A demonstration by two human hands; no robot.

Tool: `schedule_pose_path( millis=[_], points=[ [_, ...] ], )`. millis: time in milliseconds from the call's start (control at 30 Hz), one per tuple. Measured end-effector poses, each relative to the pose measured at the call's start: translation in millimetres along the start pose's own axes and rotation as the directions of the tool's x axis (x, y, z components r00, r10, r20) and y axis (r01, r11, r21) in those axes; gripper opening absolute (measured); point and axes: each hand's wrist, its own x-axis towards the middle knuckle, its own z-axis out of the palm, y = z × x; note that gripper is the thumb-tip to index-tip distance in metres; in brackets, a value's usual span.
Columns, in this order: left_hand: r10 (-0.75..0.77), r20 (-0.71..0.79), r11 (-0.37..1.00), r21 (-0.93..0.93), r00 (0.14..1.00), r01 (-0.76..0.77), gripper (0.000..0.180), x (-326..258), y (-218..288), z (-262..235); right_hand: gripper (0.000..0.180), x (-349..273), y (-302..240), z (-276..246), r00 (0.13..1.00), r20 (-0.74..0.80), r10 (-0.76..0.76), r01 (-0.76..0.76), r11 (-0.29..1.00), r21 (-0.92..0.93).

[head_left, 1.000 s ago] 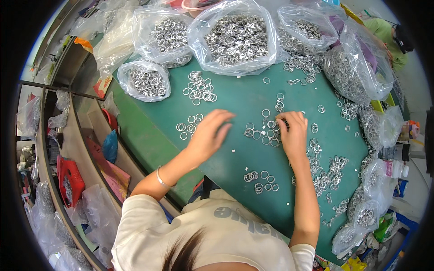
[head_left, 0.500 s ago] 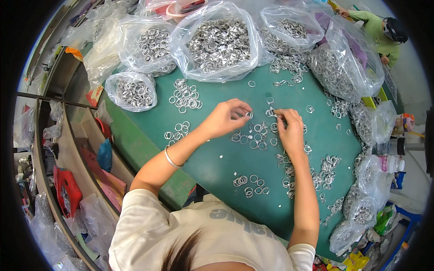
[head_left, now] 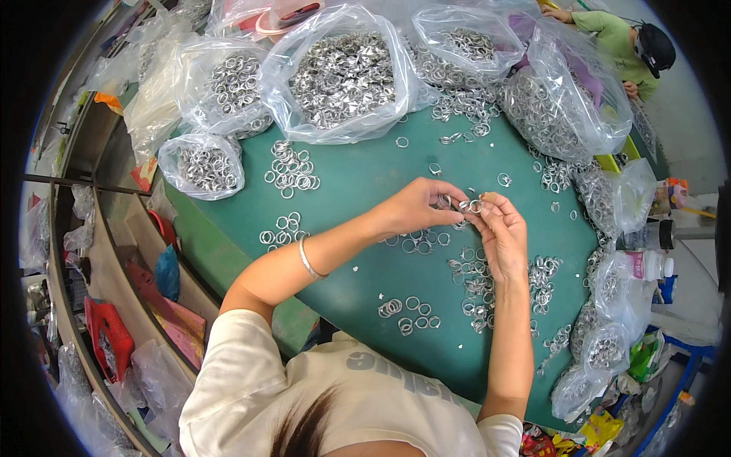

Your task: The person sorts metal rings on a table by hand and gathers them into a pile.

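Observation:
My left hand (head_left: pixel 420 207) is closed on a silver ring (head_left: pixel 445 201) above the middle of the table. Close against its fingertips, my right hand (head_left: pixel 502 232) pinches another silver ring (head_left: pixel 475 206); fine details between the fingers are too small to make out. Beneath both hands lies a group of loose rings (head_left: pixel 417 242), partly covered by the left hand. A larger heap of rings (head_left: pixel 476 286) sits beside my right forearm, and a small cluster (head_left: pixel 411 312) lies nearer to me.
Clear plastic bags full of metal pieces line the far edge, the biggest bag (head_left: pixel 343 80) in the middle. More filled bags (head_left: pixel 563 107) run down the right side of the green table (head_left: pixel 343 320). A person in green (head_left: pixel 617 46) is at the far right. Shelves (head_left: pixel 114 259) stand left.
My hands have come together; before, they were apart, each with a ring at its fingertips. The right hand has lifted and turned toward the left one. The view has shifted slightly.

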Motion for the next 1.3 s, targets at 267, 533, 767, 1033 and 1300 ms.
schedule_pose_path(
  millis=[267, 533, 767, 1033, 1300],
  points=[
    [-0.074, 0.021, 0.990, -0.123, 0.997, 0.076, 0.022, -16, 7, 11, 0.017, -21, 1, 11, 0.997, 0.037, -0.064, 0.063, 0.997, 0.047],
    [-0.041, -0.187, 0.998, 0.044, 0.982, 0.050, 0.019, -40, 18, 29, 0.022, -43, 4, 15, 1.000, -0.014, -0.023, 0.024, 0.994, 0.110],
    [0.398, -0.261, 0.874, 0.399, 0.880, -0.276, 0.023, -55, 21, 41, 0.031, -57, 5, 30, 0.987, -0.072, -0.145, 0.141, 0.988, -0.058],
    [0.657, -0.185, 0.682, 0.558, 0.731, -0.472, 0.024, -60, 10, 46, 0.025, -69, 7, 38, 0.982, -0.138, -0.130, 0.135, 0.991, 0.022],
    [0.573, -0.140, 0.757, 0.468, 0.807, -0.456, 0.022, -69, 20, 41, 0.017, -81, -6, 42, 0.987, -0.078, -0.138, 0.107, 0.943, -0.315]
  ],
)
